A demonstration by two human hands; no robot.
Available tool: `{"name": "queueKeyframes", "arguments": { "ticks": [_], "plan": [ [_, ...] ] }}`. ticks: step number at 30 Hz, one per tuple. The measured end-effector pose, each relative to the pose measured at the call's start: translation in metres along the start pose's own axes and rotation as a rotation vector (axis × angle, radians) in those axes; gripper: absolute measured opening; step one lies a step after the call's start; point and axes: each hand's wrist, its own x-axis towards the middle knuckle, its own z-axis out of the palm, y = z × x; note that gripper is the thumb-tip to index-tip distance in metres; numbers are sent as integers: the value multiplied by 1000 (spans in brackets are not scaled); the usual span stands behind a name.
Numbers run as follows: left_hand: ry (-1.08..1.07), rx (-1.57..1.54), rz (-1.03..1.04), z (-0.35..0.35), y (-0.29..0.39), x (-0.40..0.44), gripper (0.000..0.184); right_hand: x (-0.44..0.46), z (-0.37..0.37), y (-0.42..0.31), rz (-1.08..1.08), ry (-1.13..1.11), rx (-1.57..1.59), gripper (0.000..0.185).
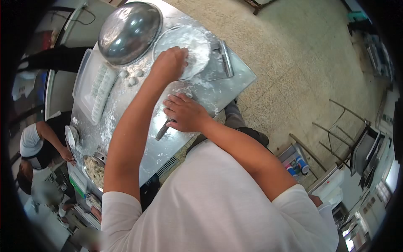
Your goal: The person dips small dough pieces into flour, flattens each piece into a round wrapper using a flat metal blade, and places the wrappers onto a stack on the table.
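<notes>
My left hand (170,65) reaches over a round, shallow dish of white flour (197,48), its fingers curled down into the flour. Whatever those fingers pinch is hidden. Closer to my body, my right hand (187,112) lies palm down across a short rolling pin (164,131). One end of the pin sticks out past the thumb, and the palm covers the rest. Small pieces of dough (132,80) sit on the floured table left of the dish. At the dish's right lies a metal dough scraper (226,59) with a tubular handle.
An upturned metal bowl (130,33) stands at the back left. A clear plastic tray (85,80) holds rows of white dough pieces (100,92). Further left are a bowl of filling (94,170) and a co-worker's hand (67,154). The metal table's corner (255,77) points right.
</notes>
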Motion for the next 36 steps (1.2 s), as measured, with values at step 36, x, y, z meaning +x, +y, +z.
{"name": "queueKeyframes", "arguments": {
  "ticks": [36],
  "plan": [
    [178, -427, -597, 48, -60, -254, 38, 11, -10, 7, -105, -143, -103, 36]
  ]
}}
